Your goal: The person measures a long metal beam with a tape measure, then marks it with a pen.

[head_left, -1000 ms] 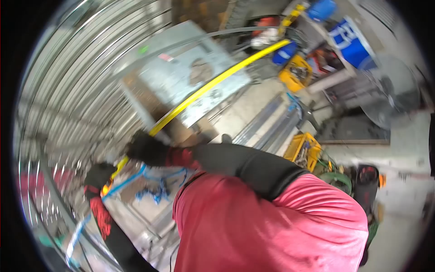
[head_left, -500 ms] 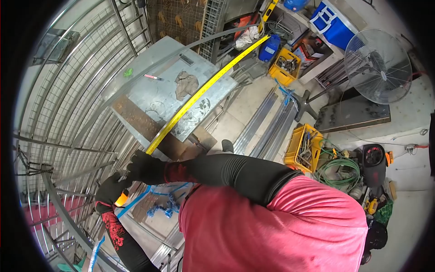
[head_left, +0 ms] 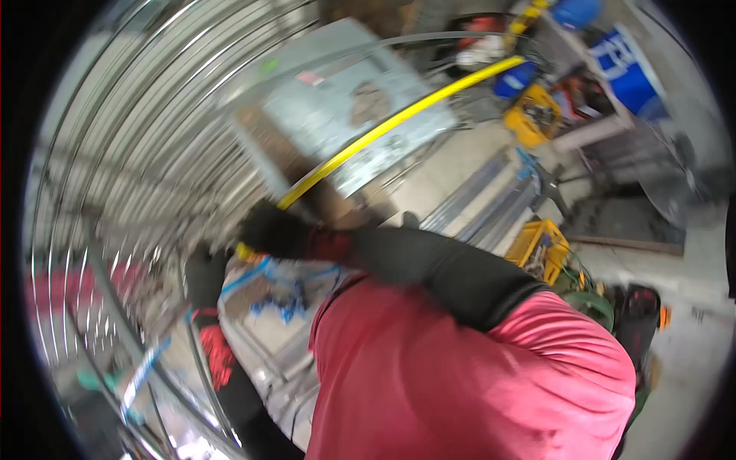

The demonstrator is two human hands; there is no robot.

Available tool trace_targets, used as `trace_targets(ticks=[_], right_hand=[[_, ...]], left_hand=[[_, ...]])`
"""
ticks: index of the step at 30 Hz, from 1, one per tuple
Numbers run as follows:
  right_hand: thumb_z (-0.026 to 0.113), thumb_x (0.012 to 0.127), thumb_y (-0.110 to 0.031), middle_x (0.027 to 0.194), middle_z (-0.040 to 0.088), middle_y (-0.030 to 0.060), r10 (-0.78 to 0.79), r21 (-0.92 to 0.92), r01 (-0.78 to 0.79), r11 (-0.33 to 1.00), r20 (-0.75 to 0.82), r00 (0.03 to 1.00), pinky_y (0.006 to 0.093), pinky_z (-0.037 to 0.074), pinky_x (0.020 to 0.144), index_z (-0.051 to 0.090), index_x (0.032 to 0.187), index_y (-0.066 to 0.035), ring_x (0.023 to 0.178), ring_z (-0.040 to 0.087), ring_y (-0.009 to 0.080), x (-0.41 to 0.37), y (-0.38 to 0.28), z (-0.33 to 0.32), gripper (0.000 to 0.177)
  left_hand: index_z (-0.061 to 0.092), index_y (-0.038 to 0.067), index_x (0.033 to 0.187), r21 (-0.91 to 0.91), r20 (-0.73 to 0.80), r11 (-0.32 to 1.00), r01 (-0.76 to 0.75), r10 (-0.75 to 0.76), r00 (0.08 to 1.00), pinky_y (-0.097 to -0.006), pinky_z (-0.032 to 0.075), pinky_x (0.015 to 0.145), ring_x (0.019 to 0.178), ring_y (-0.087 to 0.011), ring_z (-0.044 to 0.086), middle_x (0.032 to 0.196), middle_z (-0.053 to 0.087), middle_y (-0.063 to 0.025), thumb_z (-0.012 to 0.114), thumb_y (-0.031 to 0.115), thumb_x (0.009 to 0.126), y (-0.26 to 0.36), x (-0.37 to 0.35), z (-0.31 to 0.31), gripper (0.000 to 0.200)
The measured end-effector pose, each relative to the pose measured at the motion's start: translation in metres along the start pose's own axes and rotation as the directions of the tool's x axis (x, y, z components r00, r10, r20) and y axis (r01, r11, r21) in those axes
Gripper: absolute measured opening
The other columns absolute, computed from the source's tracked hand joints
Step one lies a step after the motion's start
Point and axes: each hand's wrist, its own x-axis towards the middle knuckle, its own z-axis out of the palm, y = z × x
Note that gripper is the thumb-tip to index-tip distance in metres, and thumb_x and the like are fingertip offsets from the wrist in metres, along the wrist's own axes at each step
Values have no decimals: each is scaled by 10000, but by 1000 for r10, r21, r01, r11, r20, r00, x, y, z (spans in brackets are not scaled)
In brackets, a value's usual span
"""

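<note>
A yellow tape measure blade [head_left: 399, 119] runs from my right hand [head_left: 272, 230] up and right across the metal-topped table, slightly arched. The tape's orange-yellow case [head_left: 245, 251] shows just below my right hand, whose black-gloved fingers are closed round the tape. To the left, my left hand [head_left: 205, 272], also in a black glove, is beside a thin metal bar of the rack; motion blur hides its fingers and whether it touches anything.
The table [head_left: 356, 38] bears a brown cloth and a red-white marker. Metal grille bars [head_left: 146, 84] curve along the left. Metal profiles [head_left: 475, 192] lie on the floor. Yellow crates [head_left: 540, 245], a fan [head_left: 675, 176] and a blue cooler [head_left: 625, 69] stand right.
The view has shifted and blurred. The orange tape case, earlier by my left hand, is now under my right hand. My left hand has come away from it, and the blade stays extended.
</note>
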Motion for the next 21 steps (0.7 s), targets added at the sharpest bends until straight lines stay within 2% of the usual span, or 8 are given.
trace_targets(ticks=[3,4,7,10,14,16,19,21], right_hand=[[661,828,-262,888,662,113,-50,154,49,987,-3,999,482,484,822,707,922,-133,876,651,320,-6,5,4,166],[663,840,-238,918,666,110,-77,122,74,990,26,997,480,483,838,710,977,-131,906,651,308,-2,4,0,180],[694,829,-216,1004,663,78,-97,62,91,994,88,991,465,484,857,700,1072,-122,951,654,280,11,-3,-15,261],[714,808,-117,1141,667,96,-96,85,78,993,234,967,460,499,908,686,1170,-97,1029,651,299,18,-4,-24,363],[691,835,-112,1198,658,97,-85,45,74,996,320,944,456,493,943,680,1216,-89,1090,623,305,18,-8,-29,382],[690,840,-112,1195,660,97,-88,55,75,996,311,946,455,494,946,679,1227,-91,1083,626,308,18,-9,-28,388],[692,847,-112,1189,662,98,-76,61,61,996,294,953,454,495,949,680,1242,-97,1073,631,311,16,-9,-27,396],[695,848,-113,1185,663,99,-72,59,58,997,281,957,453,496,949,682,1246,-100,1068,633,311,18,-7,-28,399]], left_hand=[[654,16,908,-202,-456,977,68,-155,876,-413,419,576,608,-203,530,710,609,-122,686,279,982,25,-39,12,275],[734,15,1138,-387,-500,883,266,-444,744,-356,497,677,727,-167,625,796,702,-78,672,236,1023,44,-61,19,257],[693,66,1311,-416,-603,865,280,-493,627,-335,526,718,772,-179,653,931,732,-80,691,239,998,60,-112,69,357],[435,52,1540,-458,-238,812,361,-504,830,-347,558,825,1015,-216,674,1284,653,-134,774,217,915,49,-132,149,729],[282,12,1582,-632,-32,671,387,-522,852,-384,563,879,1121,-290,686,1410,576,-175,753,191,922,59,-93,211,830],[436,-34,1448,-945,-37,281,168,-603,797,-406,562,872,1121,-311,700,1322,645,-189,737,188,940,79,-59,193,631],[545,-42,1299,-686,-310,727,34,-334,890,-381,566,828,1002,-269,724,1129,711,-145,731,206,959,43,-33,229,460],[571,-32,1275,-590,-342,807,-30,-216,914,-362,563,801,939,-233,718,1054,715,-120,731,215,960,41,-33,232,431]])
